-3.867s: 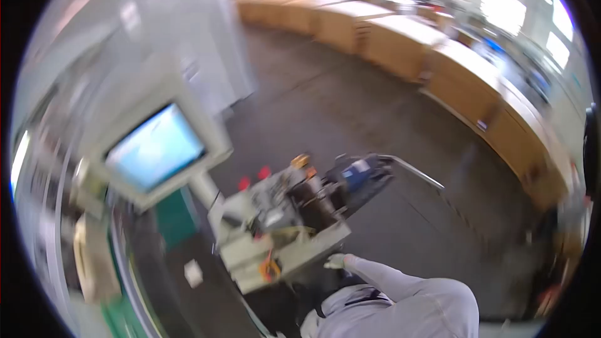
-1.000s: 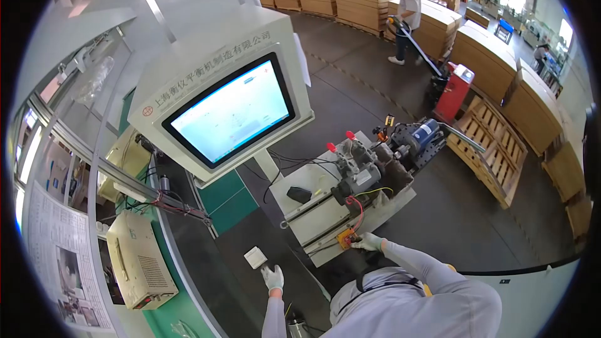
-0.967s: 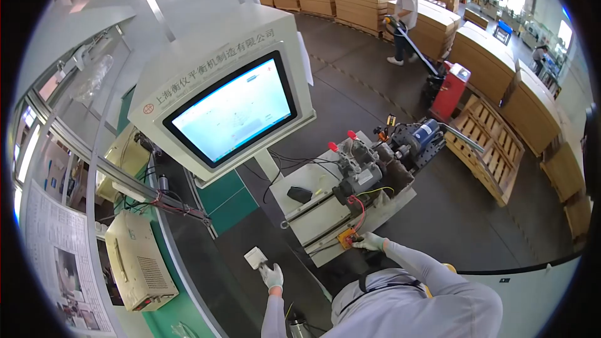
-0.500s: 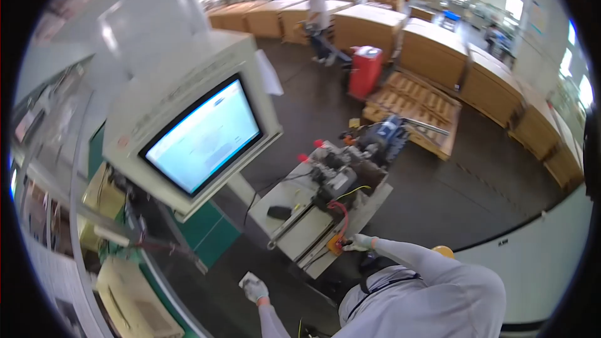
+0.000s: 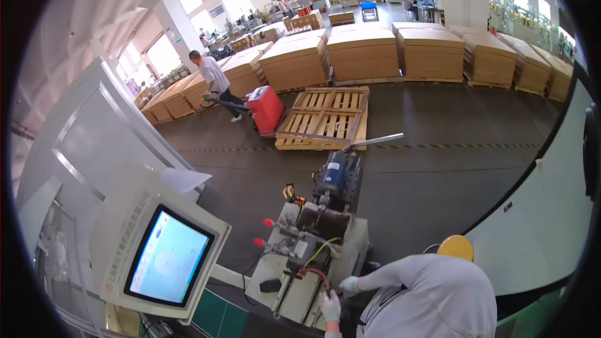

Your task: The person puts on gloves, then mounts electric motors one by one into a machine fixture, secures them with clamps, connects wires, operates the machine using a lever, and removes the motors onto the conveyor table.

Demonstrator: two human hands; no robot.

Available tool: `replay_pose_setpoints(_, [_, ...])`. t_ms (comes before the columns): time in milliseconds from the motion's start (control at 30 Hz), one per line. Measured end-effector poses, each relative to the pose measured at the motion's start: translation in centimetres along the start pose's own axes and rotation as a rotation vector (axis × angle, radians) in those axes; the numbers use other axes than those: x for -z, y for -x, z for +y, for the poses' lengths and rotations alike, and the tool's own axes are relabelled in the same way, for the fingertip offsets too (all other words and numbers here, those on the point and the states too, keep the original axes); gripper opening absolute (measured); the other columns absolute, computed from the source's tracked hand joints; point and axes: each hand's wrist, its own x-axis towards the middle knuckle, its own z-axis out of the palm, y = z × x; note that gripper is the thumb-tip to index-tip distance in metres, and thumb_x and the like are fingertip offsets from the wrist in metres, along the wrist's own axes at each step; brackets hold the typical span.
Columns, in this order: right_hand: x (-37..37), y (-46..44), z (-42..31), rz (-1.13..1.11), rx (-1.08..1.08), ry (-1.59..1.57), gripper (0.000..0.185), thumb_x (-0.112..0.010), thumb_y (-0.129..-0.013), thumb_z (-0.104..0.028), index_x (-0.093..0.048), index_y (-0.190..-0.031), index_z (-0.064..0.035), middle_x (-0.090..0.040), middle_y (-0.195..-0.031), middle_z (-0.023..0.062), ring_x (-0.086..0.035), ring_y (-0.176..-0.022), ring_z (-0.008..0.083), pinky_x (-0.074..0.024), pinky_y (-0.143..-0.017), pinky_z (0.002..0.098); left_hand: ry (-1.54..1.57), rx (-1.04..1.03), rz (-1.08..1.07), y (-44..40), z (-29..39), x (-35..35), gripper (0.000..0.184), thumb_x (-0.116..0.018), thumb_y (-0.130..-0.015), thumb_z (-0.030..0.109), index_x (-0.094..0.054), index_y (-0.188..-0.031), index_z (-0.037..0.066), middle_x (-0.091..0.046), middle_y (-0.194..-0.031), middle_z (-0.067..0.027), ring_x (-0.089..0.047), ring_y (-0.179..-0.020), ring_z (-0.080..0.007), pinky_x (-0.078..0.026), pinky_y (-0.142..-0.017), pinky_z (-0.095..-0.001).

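My left hand (image 5: 331,306), in a pale glove, is at the lower end of a red cable (image 5: 320,273) beside the machine bed (image 5: 283,300). Its fingers look closed together; what they hold is too small to tell. My right hand (image 5: 350,285), also gloved, is curled just to the right, close to the left one; what it grips is hidden. Above both hands sits a grey motor (image 5: 303,248) with a yellow-green wire (image 5: 325,249) and two red-tipped levers (image 5: 260,242). A black object (image 5: 270,285) lies on the bed's left side.
A monitor (image 5: 170,256) stands at the left. Beyond the machine's blue motor (image 5: 334,171) are a metal bar (image 5: 379,140) and wooden pallets (image 5: 325,116). A person (image 5: 215,81) holds the handle of a red pallet truck (image 5: 265,111) near stacked cartons (image 5: 363,55). A white panel (image 5: 532,225) is at the right.
The view has swung right and up. My left hand has moved from the left over to the machine beside my right hand. The white piece it held is no longer visible. The person has walked on with the truck.
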Motion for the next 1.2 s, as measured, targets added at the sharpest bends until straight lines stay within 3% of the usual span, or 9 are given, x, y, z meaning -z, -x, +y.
replay_pose_setpoints(200, [1.1,0.5,1.2,-0.057,0.150,-0.203,0.060,-0.054,-0.081,-0.065,-0.066,-0.102,-0.0104,-0.068,-0.094,0.0182,-0.064,-0.091,0.0367,-0.0496,-0.079,0.0457,0.408,0.227,-0.053,1.7,-5.4,1.5,0.042,-0.053,-0.093,0.026,-0.053,-0.121,-0.005,-0.056,-0.120,-0.0249,-0.052,-0.114,-0.0378,-0.037,-0.102,-0.0438])
replay_pose_setpoints(267, [1.3,-2.0,2.3,-0.179,0.318,0.029,0.055,-0.055,-0.082,-0.058,-0.064,-0.105,-0.0089,-0.067,-0.093,0.0188,-0.065,-0.088,0.0359,-0.0489,-0.078,0.0452,-0.127,0.094,0.068,5.4,-4.4,4.3,0.047,-0.055,-0.093,0.026,-0.047,-0.128,-0.005,-0.052,-0.126,-0.0235,-0.051,-0.114,-0.0370,-0.039,-0.101,-0.0425])
replay_pose_setpoints(400, [9.5,-1.5,-0.7,-0.131,1.021,-0.323,0.039,-0.055,-0.088,-0.043,-0.068,-0.092,-0.0065,-0.067,-0.085,0.0180,-0.064,-0.075,0.0283,-0.0484,-0.070,0.0452,-0.212,0.164,0.469,7.2,-8.1,4.2,0.059,-0.048,-0.093,0.050,-0.044,-0.140,0.015,-0.044,-0.140,-0.0200,-0.040,-0.131,-0.0326,-0.029,-0.109,-0.0499])
replay_pose_setpoints(500, [21.6,-2.0,-5.3,-0.142,0.935,-0.344,0.033,-0.053,-0.091,-0.034,-0.061,-0.105,-0.0043,-0.065,-0.092,0.0166,-0.062,-0.080,0.0259,-0.0493,-0.072,0.0400,-0.071,0.502,0.516,9.6,-1.4,6.0,0.051,-0.056,-0.092,0.024,-0.043,-0.131,-0.008,-0.046,-0.130,-0.0266,-0.048,-0.116,-0.0372,-0.038,-0.102,-0.0409])
replay_pose_setpoints(567, [24.9,-6.4,-5.1,0.143,0.883,-0.504,0.031,-0.054,-0.088,-0.030,-0.061,-0.109,-0.0078,-0.063,-0.093,0.0146,-0.062,-0.081,0.0250,-0.0495,-0.071,0.0386,0.161,0.466,0.559,11.4,-9.8,-1.8,0.053,-0.058,-0.091,0.027,-0.045,-0.129,-0.007,-0.049,-0.127,-0.0254,-0.046,-0.118,-0.0377,-0.036,-0.104,-0.0399])
replay_pose_setpoints(700, [30.4,-13.4,-5.6,0.909,0.907,-0.104,0.031,-0.056,-0.079,-0.032,-0.067,-0.098,-0.0106,-0.065,-0.080,0.0140,-0.063,-0.070,0.0356,-0.0518,-0.065,0.0465,-0.134,0.405,0.454,12.6,4.1,-4.0,0.045,-0.053,-0.093,0.023,-0.048,-0.127,-0.006,-0.047,-0.133,-0.0252,-0.039,-0.128,-0.0394,-0.029,-0.110,-0.0414])
replay_pose_setpoints(767, [33.7,-9.4,-4.7,0.694,0.441,0.093,0.031,-0.056,-0.074,-0.037,-0.071,-0.079,-0.0106,-0.069,-0.086,0.0157,-0.067,-0.082,0.0341,-0.0539,-0.072,0.0448,-0.056,0.364,0.508,14.1,6.6,-5.9,0.032,-0.054,-0.089,0.023,-0.060,-0.109,-0.003,-0.057,-0.114,-0.0242,-0.050,-0.111,-0.0391,-0.038,-0.098,-0.0441])
replay_pose_setpoints(867, [31.0,-16.5,-0.9,0.202,0.021,0.544,0.025,-0.068,-0.075,-0.027,-0.074,-0.098,-0.0201,-0.070,-0.102,0.0029,-0.067,-0.097,0.0206,-0.0535,-0.078,0.0402,-0.037,0.483,0.605,17.7,5.6,-7.9,0.034,-0.054,-0.090,0.023,-0.060,-0.111,-0.002,-0.056,-0.114,-0.0240,-0.050,-0.111,-0.0399,-0.038,-0.099,-0.0443])
replay_pose_setpoints(1200, [32.5,-18.4,-7.0,0.117,0.322,0.799,0.029,-0.066,-0.075,-0.029,-0.073,-0.099,-0.0154,-0.069,-0.106,0.0053,-0.066,-0.098,0.0252,-0.0532,-0.077,0.0397,0.169,0.660,0.649,23.6,-0.9,-6.3,0.051,-0.051,-0.093,0.032,-0.050,-0.124,-0.008,-0.049,-0.129,-0.0288,-0.043,-0.124,-0.0406,-0.034,-0.106,-0.0416])
